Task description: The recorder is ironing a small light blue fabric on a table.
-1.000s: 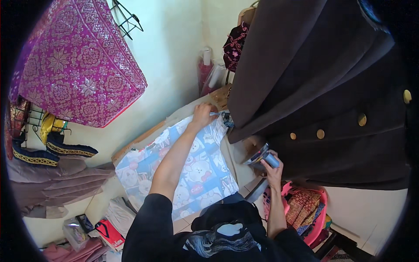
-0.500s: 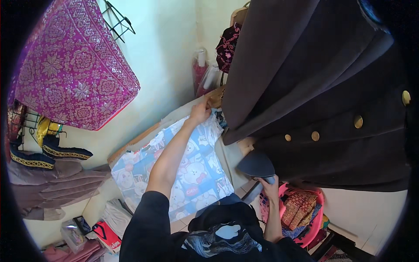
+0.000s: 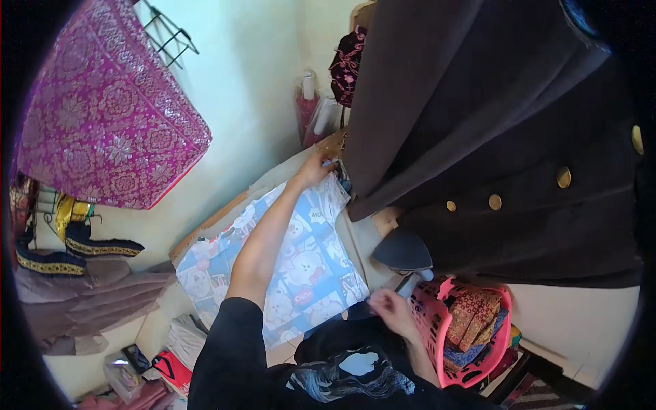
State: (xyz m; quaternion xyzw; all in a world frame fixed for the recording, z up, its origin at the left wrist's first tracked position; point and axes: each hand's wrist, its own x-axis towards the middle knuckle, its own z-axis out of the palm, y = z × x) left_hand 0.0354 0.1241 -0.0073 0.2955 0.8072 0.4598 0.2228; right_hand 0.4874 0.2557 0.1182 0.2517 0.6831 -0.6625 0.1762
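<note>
Beside the iron (image 3: 403,249), upended seemingly to spare the cloth (image 3: 301,270), my right hand (image 3: 396,313) is empty, fingers half-curled; my left hand (image 3: 316,169), I can't tell.

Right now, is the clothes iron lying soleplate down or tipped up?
Tipped up: the clothes iron shows its dark soleplate when seen from above. What it rests on, I cannot tell.

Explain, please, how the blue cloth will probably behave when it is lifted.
The blue cloth will probably sag rather than stay stiff, because its far end looks soft and wrinkled. It is likely light for its spread, since it appears thin.
</note>
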